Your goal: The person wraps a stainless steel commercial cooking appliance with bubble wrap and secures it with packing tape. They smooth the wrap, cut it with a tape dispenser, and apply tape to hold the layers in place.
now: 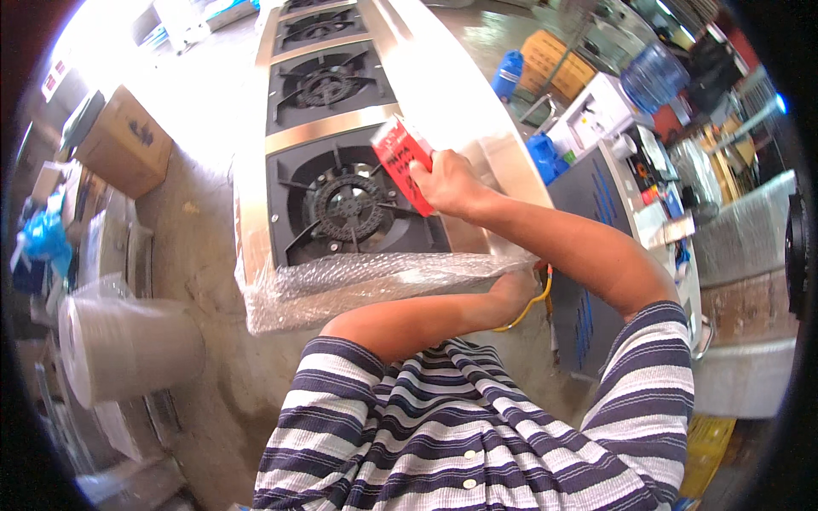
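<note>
My right hand (456, 185) is closed around a flat red packet (399, 160) with dark print and a pale upper end. It holds the packet slanted over the right side of the nearest burner (349, 209) of a long steel gas stove (251, 226). My left arm reaches across my body to the stove's near right corner. There my left hand (514, 292) is by a yellow cord (538, 305); its fingers are mostly hidden, so what they hold does not show. Clear bubble wrap (366, 277) covers the stove's near edge.
More burners (328, 85) line the stove away from me. A dark panel with blue stripes (592, 255) stands close on the right, near a water dispenser (596, 111). On the left are a cardboard box (128, 140) and a large wrapped roll (128, 349).
</note>
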A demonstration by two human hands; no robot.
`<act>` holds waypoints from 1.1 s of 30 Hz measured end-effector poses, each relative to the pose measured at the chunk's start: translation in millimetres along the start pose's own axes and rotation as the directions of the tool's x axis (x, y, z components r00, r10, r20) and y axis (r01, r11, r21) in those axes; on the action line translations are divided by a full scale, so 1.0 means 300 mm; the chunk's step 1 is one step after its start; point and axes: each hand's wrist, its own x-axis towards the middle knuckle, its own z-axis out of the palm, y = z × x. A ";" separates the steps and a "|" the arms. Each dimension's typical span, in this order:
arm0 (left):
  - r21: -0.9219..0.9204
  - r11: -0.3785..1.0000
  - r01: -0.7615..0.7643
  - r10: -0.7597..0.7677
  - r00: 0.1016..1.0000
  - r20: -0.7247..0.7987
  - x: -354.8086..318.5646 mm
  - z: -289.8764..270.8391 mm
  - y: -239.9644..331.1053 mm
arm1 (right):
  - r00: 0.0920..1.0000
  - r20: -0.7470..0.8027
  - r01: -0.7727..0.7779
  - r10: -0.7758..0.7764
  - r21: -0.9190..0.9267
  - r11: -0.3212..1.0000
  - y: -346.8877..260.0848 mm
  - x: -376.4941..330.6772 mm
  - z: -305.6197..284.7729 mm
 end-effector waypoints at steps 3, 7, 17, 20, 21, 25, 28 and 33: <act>-0.103 0.991 -0.089 0.096 0.993 0.070 -0.009 -0.051 -0.054 | 0.999 -0.032 0.049 -0.038 0.502 0.864 0.036 -0.014 -0.176; -0.040 0.999 0.018 -0.020 0.998 -0.062 -0.063 -0.016 -0.090 | 0.953 -0.069 0.161 -0.296 0.940 0.301 0.018 -0.230 -0.579; 0.073 0.926 -0.372 0.319 0.869 0.378 -0.009 -0.284 -0.201 | 0.920 0.114 -0.023 0.374 0.971 -0.239 1.124 -0.574 -0.345; 0.062 0.951 -0.304 0.231 0.827 0.513 0.036 -0.330 -0.184 | 0.773 0.522 -0.271 0.361 0.786 -0.555 1.197 -0.584 -0.031; 0.053 0.952 -0.300 0.225 0.812 0.538 0.055 -0.340 -0.187 | 0.752 0.594 -0.366 0.284 0.736 -0.570 1.198 -0.593 0.039; 0.013 0.962 -0.272 0.214 0.783 0.584 0.092 -0.343 -0.188 | 0.685 0.713 -0.648 -0.148 0.504 -0.571 1.182 -0.555 0.115; 0.008 0.968 -0.253 0.207 0.811 0.546 0.093 -0.328 -0.187 | 0.602 0.755 -0.761 -0.258 0.445 -0.472 1.184 -0.477 0.075; 0.020 0.974 -0.225 0.184 0.844 0.504 0.095 -0.337 -0.187 | 0.466 0.804 -0.876 -0.368 0.364 -0.315 1.184 -0.405 0.061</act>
